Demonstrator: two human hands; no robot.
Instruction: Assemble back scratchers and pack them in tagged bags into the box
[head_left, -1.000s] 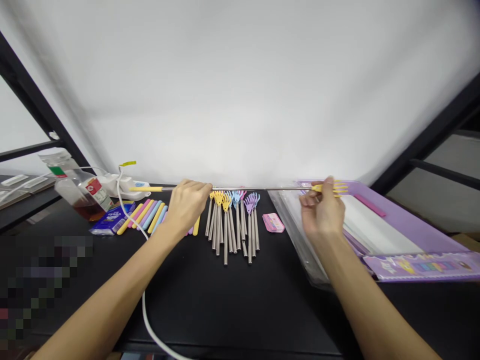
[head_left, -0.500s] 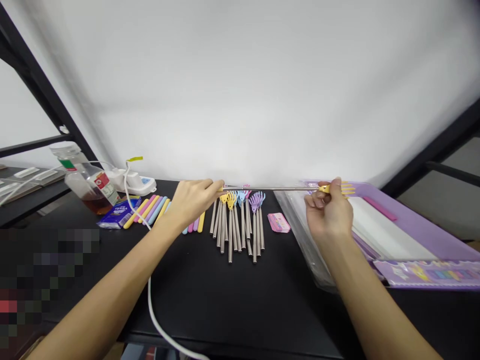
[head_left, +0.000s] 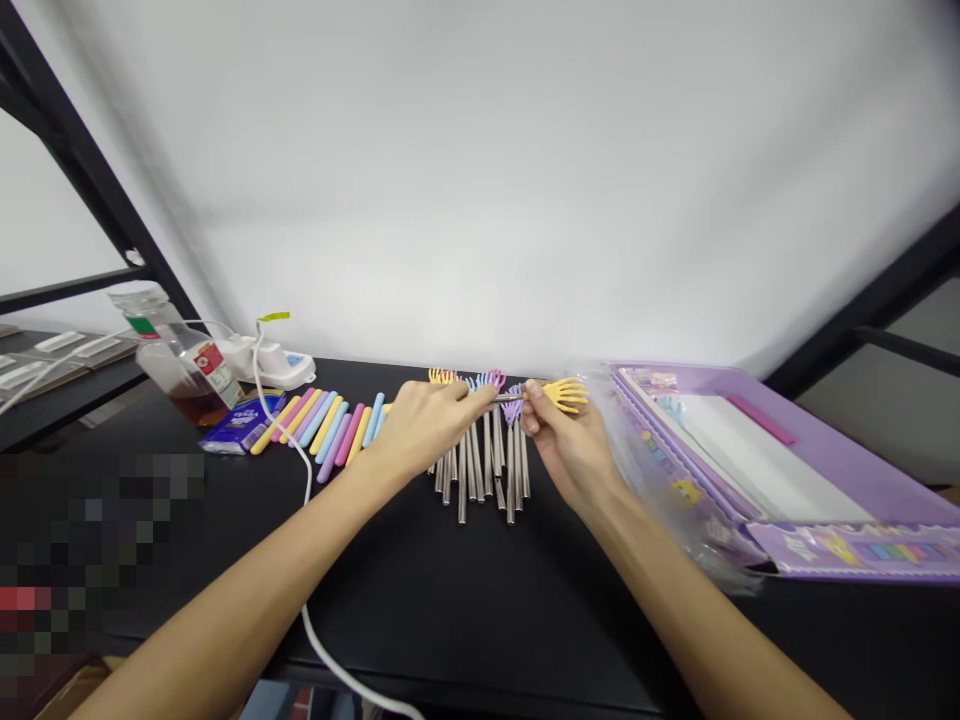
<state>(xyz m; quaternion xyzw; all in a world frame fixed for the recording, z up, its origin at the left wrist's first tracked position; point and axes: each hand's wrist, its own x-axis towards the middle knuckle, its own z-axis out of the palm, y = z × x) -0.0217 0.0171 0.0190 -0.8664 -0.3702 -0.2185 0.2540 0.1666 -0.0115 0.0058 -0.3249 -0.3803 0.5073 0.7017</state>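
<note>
A telescopic back scratcher with a yellow claw head is held level between my two hands, its metal rod mostly collapsed. My left hand is closed around the handle end, which its fingers hide. Pinched just below the claw is my right hand. Under and behind them on the black table lie several metal scratcher rods with yellow, blue, pink and purple claws. To the left of those, a row of coloured handles in yellow, pink, purple and blue runs partly behind my left wrist.
An open purple box with clear plastic wrapping occupies the right side. On the left stand a bottle of dark liquid, a purple packet and a white power strip. A white cable crosses the table toward its front edge.
My hands have come together, the right one moving left, and the scratcher's long extended rod is now short. The pink cards right of the rods are now hidden behind my right hand.
</note>
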